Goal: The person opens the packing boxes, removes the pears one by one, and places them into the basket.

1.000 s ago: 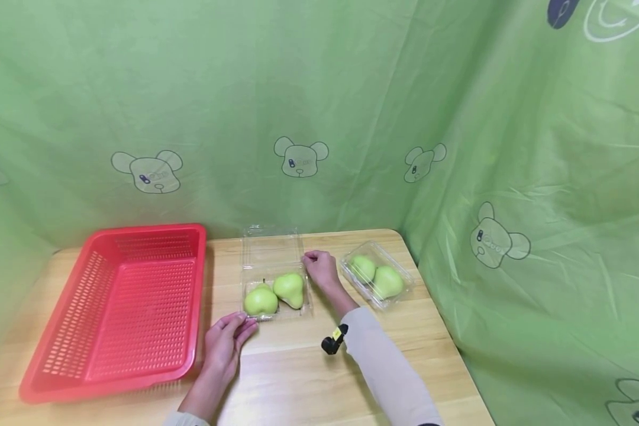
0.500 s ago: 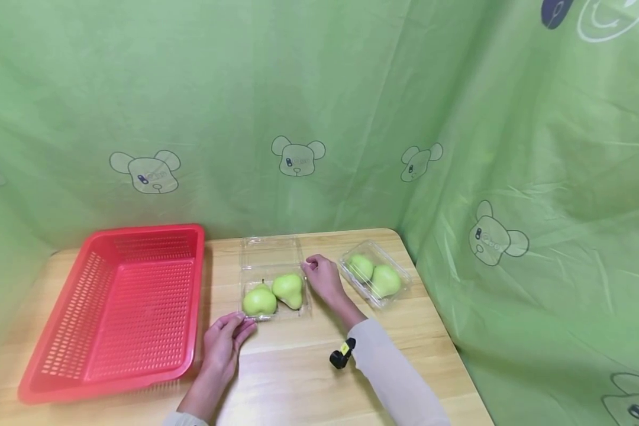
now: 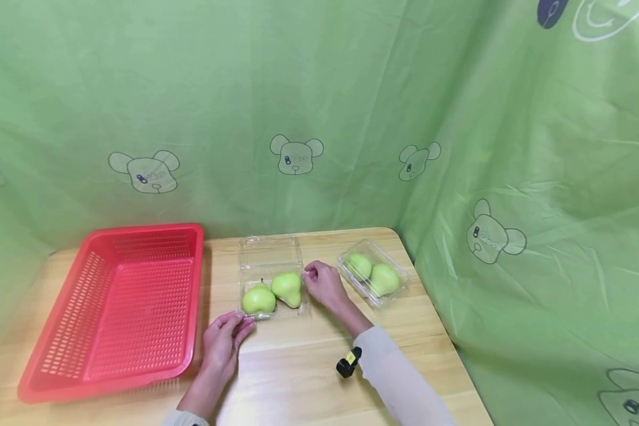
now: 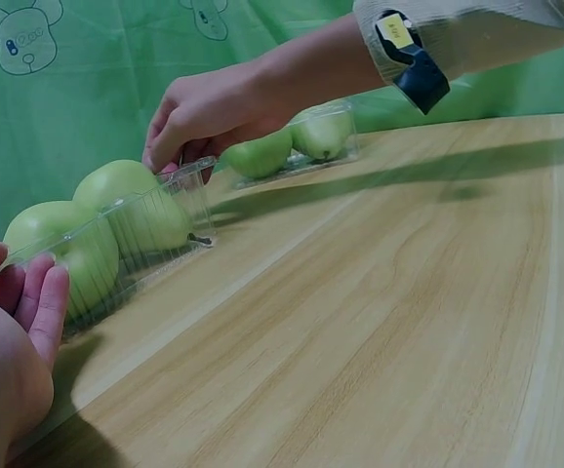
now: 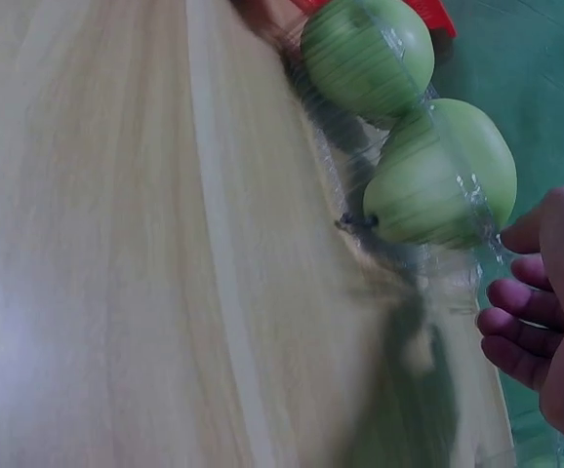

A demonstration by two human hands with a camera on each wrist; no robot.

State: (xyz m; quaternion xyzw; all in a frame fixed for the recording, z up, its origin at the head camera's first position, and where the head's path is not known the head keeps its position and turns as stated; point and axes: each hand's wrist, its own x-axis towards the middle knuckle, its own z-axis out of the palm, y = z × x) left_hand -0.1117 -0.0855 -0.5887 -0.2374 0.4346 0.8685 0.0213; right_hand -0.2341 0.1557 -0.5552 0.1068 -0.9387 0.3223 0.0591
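Bear heads (image 3: 151, 173) printed across a green curtain (image 3: 319, 77) carry small lettering too faint to read. At far left, a red perforated plastic basket (image 3: 138, 313) sits on a wood-grain desk (image 3: 293, 384), its place unchanged from a second ago. The left hand (image 3: 220, 343) pinches the near left corner of a clear plastic clamshell (image 3: 266, 316), as it did before. Inside the open box, a rounder green pear (image 3: 258, 300) leans against a tapered one (image 3: 287, 289); the lid (image 3: 268, 251), folded back, lies flatter than a second earlier. The right hand (image 3: 325, 285), thumb and fingers together on the right rim, has slid slightly nearer the wearer. A yellow tag (image 4: 396, 30) on its black wrist strap (image 3: 346, 367) bears blurred, illegible marks. At far right, a closed clamshell (image 3: 378, 251) holds two more green pears (image 3: 384, 280).
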